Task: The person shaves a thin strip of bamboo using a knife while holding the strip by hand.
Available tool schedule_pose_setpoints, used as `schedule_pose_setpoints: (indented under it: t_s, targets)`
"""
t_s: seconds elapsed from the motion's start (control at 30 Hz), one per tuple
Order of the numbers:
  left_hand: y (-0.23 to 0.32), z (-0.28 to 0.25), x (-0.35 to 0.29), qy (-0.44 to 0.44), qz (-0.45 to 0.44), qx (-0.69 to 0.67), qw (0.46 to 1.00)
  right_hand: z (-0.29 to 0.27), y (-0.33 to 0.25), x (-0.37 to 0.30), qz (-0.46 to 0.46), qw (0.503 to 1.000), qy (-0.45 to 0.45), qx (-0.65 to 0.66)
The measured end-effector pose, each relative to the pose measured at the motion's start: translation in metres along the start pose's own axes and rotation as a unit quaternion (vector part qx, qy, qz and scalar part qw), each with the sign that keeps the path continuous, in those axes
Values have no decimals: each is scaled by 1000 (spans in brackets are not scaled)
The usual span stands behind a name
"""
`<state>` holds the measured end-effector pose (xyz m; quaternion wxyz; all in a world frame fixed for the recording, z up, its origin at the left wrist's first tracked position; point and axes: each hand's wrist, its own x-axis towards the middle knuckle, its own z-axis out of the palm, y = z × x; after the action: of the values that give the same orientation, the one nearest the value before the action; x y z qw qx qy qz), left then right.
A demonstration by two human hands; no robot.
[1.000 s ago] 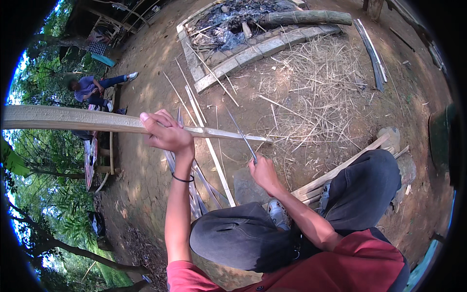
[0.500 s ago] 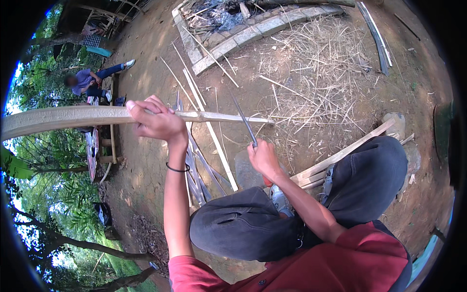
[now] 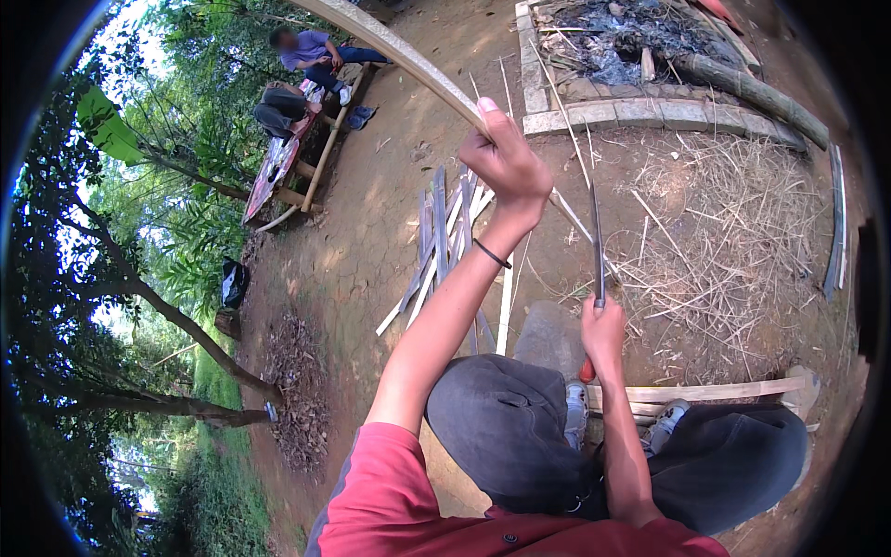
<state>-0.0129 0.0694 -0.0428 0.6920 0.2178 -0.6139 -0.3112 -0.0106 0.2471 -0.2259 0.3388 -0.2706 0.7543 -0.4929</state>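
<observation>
My left hand is closed around a long pale bamboo strip, thumb on top. The strip's wide part runs off past the upper left edge. Its thin end slants down from beneath my hand toward the knife. My right hand grips a long, dark-bladed knife with its blade pointing away from me. A red handle end shows below that fist. The blade crosses near the strip's thin end; whether they touch, I cannot tell.
Split slats lie on the dirt left of centre. Thin shavings are heaped at right. Behind them a brick border rings an ashy fire pit with a log. More bamboo pieces lie by my feet. Two people sit on a bench at far left.
The view has turned left, shifting the fire pit and shavings rightward. The strip has swung from nearly level to a steep slant, and the knife blade now stands more upright. Both hands keep their grip.
</observation>
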Motion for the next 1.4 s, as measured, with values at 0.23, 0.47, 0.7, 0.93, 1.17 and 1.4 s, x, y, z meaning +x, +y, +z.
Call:
schedule_pose_setpoints:
  t_s: [0.23,0.47,0.7,0.93,1.17,1.4]
  targets:
    - [6,13,0,3,9,-17,1000,31,72,19,-18,996,84,-22]
    - [5,-8,5,-1,25,2,1000,16,10,2,-45,998,54,1]
    - [2,-6,-3,1,19,9,1000,45,127,35,76,990,68,-94]
    - [2,0,3,-20,62,19,998,24,32,49,78,993,9,83]
    - [-12,-15,12,-29,22,-6,999,7,-8,50,-84,995,-37,32]
    - [-13,11,14,-24,13,-28,999,42,174,60,9,993,39,-110]
